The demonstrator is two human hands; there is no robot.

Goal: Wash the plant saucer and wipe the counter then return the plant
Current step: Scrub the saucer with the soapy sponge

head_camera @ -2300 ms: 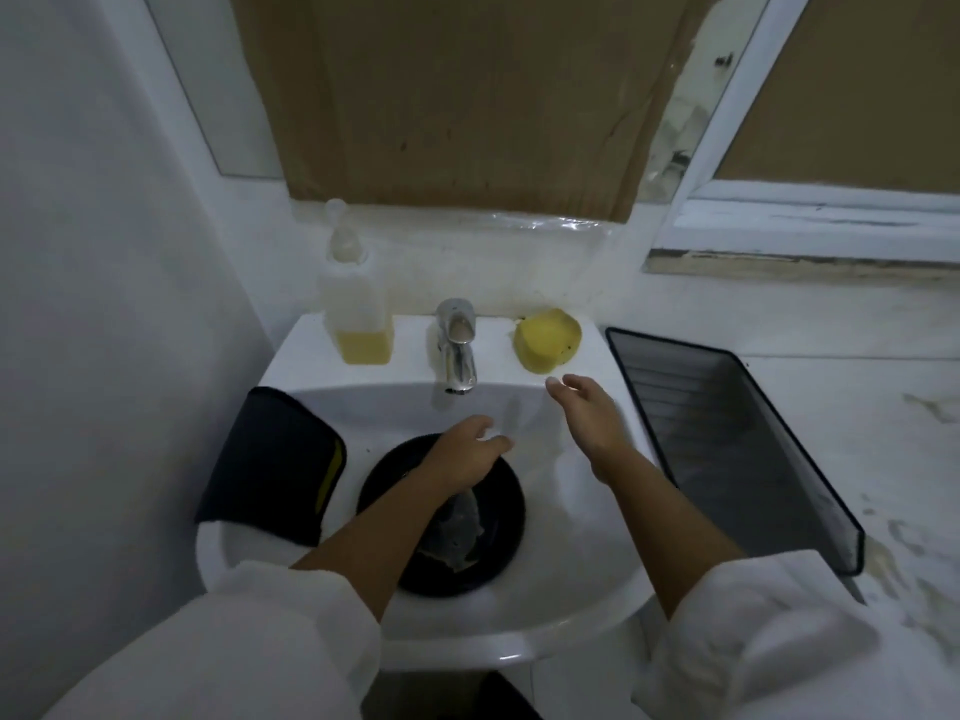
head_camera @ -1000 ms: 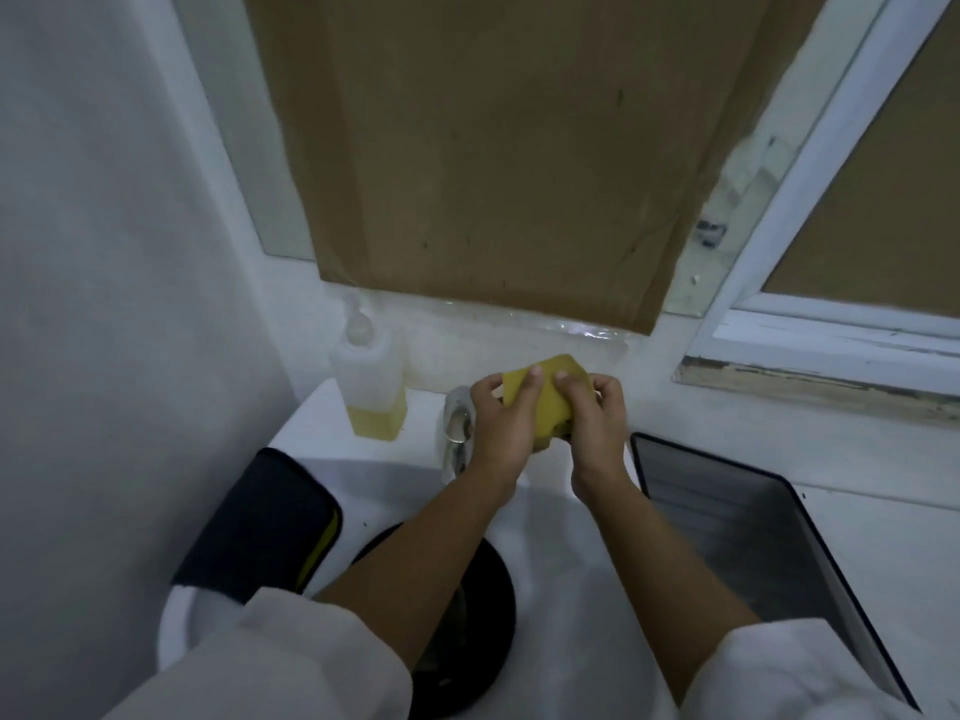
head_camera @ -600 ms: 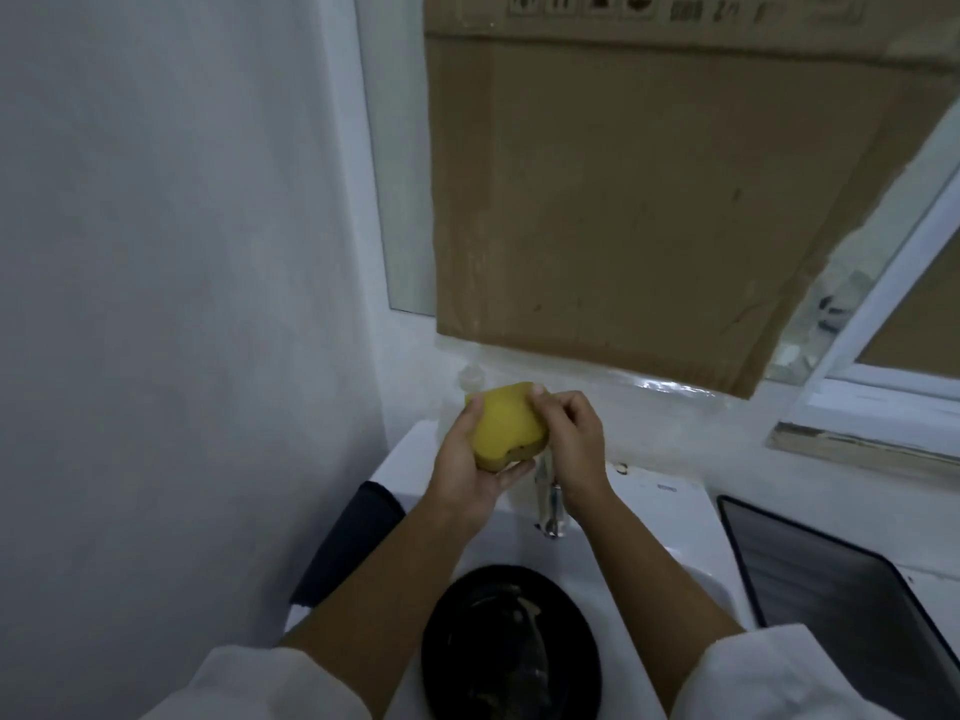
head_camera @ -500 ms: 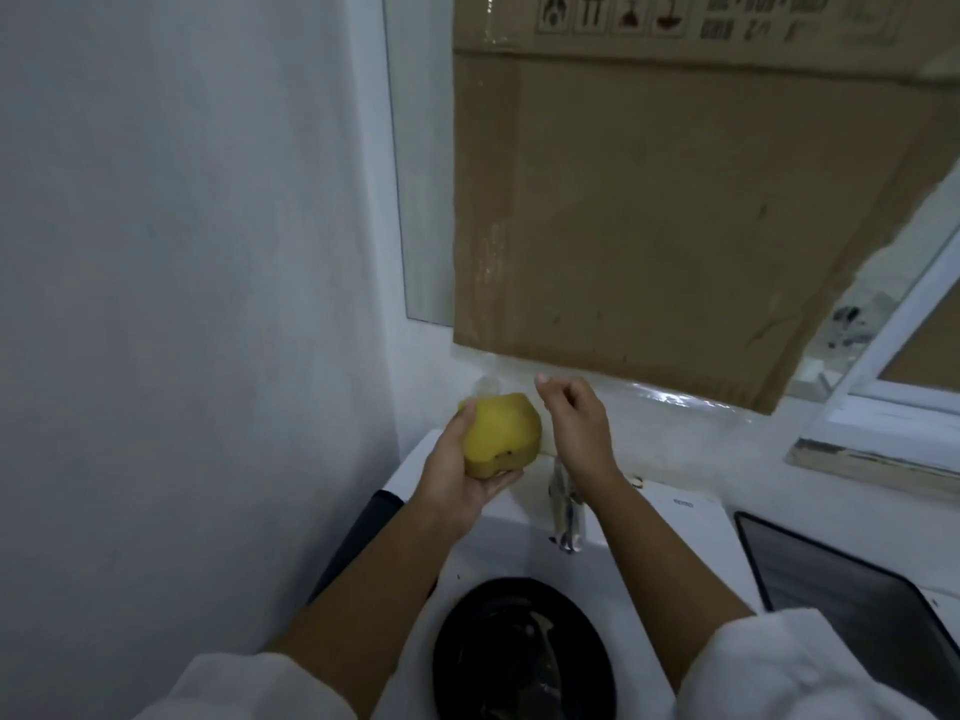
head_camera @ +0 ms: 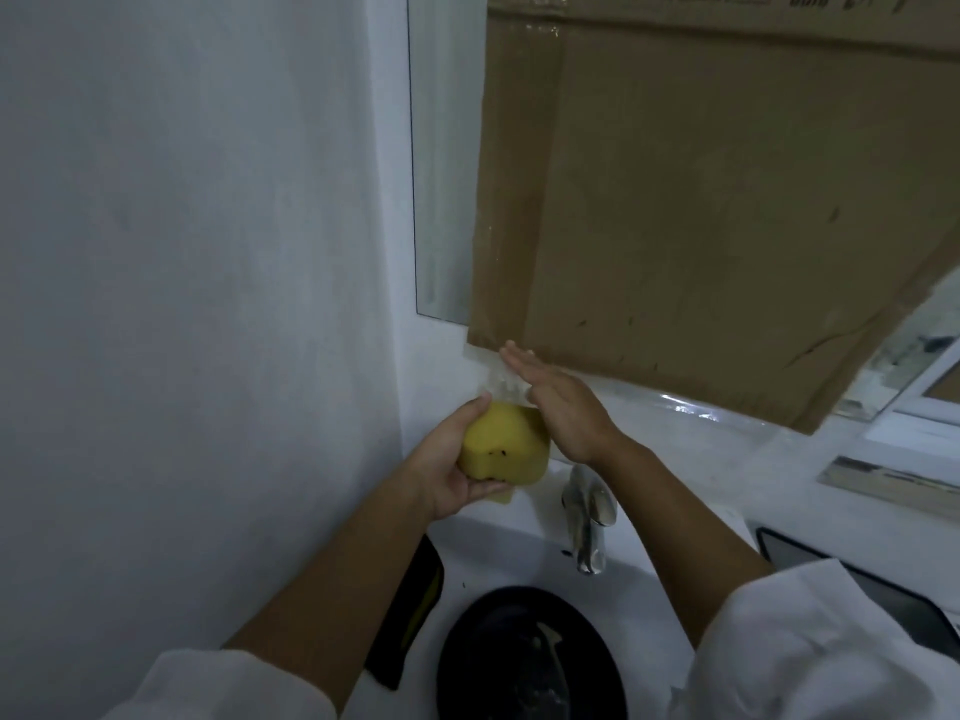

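Observation:
The black round plant saucer lies in the white sink basin, with a wet streak on it. My left hand grips a yellow sponge and holds it up in front of the soap dispenser. My right hand lies flat with straight fingers on top of the clear pump head of the soap dispenser, right above the sponge. Most of the dispenser is hidden behind the sponge and my hands.
A chrome tap stands at the back of the basin. A black cloth with a yellow edge hangs over the sink's left rim. A dark tray sits on the counter at right. Cardboard covers the mirror.
My right hand took the sponge from the sink's back ledge and passed it to my left hand. The right hand then let go and moved flat onto the soap pump. The view tilted up and left.

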